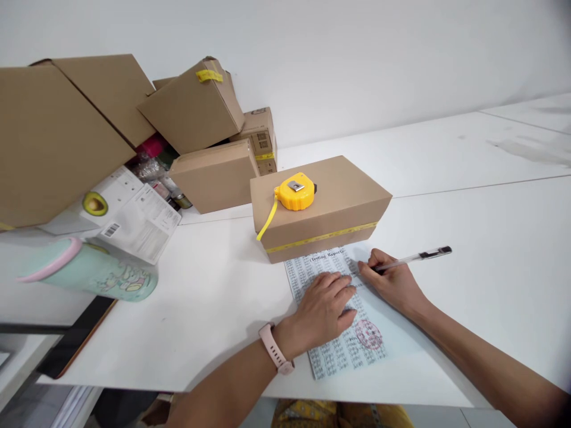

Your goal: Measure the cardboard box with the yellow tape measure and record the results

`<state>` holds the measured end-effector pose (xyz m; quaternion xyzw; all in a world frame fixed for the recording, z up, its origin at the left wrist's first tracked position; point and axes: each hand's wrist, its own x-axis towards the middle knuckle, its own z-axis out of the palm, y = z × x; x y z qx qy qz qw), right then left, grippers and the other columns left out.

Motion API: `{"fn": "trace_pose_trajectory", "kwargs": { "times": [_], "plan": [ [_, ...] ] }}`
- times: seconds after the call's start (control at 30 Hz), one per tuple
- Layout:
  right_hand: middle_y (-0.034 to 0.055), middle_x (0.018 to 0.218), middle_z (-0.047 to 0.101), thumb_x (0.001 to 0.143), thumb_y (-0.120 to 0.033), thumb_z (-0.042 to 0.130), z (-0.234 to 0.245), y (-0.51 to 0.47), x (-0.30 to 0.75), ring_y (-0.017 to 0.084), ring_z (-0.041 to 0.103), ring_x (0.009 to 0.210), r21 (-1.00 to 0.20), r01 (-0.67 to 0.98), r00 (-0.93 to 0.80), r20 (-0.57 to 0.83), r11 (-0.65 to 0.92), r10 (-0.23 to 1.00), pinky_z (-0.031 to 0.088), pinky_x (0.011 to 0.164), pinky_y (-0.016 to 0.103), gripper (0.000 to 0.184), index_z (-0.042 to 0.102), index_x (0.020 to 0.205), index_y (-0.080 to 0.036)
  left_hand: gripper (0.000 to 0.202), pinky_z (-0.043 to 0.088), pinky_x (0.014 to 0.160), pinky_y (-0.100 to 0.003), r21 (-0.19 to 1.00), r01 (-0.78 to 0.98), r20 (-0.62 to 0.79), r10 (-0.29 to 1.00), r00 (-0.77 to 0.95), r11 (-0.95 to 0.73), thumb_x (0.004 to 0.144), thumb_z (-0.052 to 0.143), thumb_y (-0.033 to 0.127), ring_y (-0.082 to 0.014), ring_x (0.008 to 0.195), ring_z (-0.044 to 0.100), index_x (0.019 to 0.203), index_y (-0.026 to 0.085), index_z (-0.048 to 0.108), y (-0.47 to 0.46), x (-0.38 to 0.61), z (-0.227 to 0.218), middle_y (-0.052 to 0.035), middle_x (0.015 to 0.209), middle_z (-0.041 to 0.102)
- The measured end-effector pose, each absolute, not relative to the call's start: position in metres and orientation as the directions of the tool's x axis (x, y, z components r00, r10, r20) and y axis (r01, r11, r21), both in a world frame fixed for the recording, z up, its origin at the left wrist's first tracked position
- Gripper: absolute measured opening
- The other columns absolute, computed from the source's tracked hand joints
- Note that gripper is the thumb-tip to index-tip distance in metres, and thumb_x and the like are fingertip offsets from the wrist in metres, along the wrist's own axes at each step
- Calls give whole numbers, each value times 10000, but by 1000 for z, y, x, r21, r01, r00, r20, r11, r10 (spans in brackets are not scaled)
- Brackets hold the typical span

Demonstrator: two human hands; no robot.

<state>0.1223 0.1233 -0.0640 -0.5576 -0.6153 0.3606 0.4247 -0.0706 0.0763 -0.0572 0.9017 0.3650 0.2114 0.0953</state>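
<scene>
A printed sheet point(330, 356) headed "Testing Report", covered in handwriting and bearing a round red stamp, lies on the white table. My left hand point(323, 306) rests flat on it with the fingers stretched out; a pink watch is on that wrist. Between the fingers of my right hand point(395, 282) is a black-capped clear pen point(413, 258), its tip down at the paper's right side. Just beyond the sheet sits a brown cardboard box point(321, 226) with a yellow tape measure point(297, 193) on top, its strip hanging out a little.
Several cardboard boxes point(214, 178) are stacked at the back left. A mint tumbler point(102, 270) with a pink rim stands at the left, in front of a white package point(138, 220) with an avocado picture. A dark flat object point(75, 342) lies by the table's left edge.
</scene>
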Motion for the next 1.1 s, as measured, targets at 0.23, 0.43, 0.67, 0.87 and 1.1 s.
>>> {"fn": "trace_pose_trajectory", "kwargs": {
  "times": [0.23, 0.43, 0.67, 0.87, 1.1],
  "plan": [
    [-62, 563, 347, 800, -357, 636, -65, 124, 122, 113, 304, 545, -914, 382, -21, 141, 139, 990, 267, 505, 269, 349, 365, 614, -240, 340, 428, 1105, -444, 342, 616, 310, 704, 639, -709, 933, 559, 274, -281, 1283, 519, 1234, 122, 602, 77, -71, -60, -113, 1347, 619],
    [-59, 564, 354, 787, -352, 642, -65, 124, 123, 115, 312, 547, -916, 376, -19, 144, 141, 989, 274, 507, 268, 348, 366, 607, -240, 343, 427, 1105, -444, 342, 617, 301, 705, 643, -709, 928, 560, 268, -271, 1290, 511, 1237, 122, 594, 76, -71, -60, -117, 1337, 621],
    [-63, 552, 336, 778, -385, 661, -62, 124, 123, 111, 299, 539, -916, 384, -19, 121, 119, 993, 268, 492, 263, 379, 359, 601, -240, 337, 430, 1101, -453, 347, 618, 294, 707, 643, -706, 934, 549, 268, -271, 1293, 510, 1239, 130, 590, 76, -70, -58, -121, 1349, 615],
    [-56, 556, 350, 790, -420, 663, -61, 124, 123, 113, 308, 542, -915, 386, -7, 125, 118, 992, 276, 488, 261, 401, 362, 598, -238, 336, 438, 1092, -460, 348, 623, 291, 712, 639, -701, 928, 552, 267, -273, 1292, 515, 1239, 146, 591, 76, -70, -59, -114, 1348, 619],
    [-60, 551, 348, 777, -369, 652, -62, 124, 123, 110, 307, 541, -917, 383, -13, 116, 112, 993, 272, 493, 261, 364, 364, 598, -238, 342, 425, 1107, -434, 339, 619, 300, 705, 643, -709, 928, 567, 274, -275, 1283, 517, 1236, 126, 596, 76, -71, -57, -113, 1348, 617]
  ]
}}
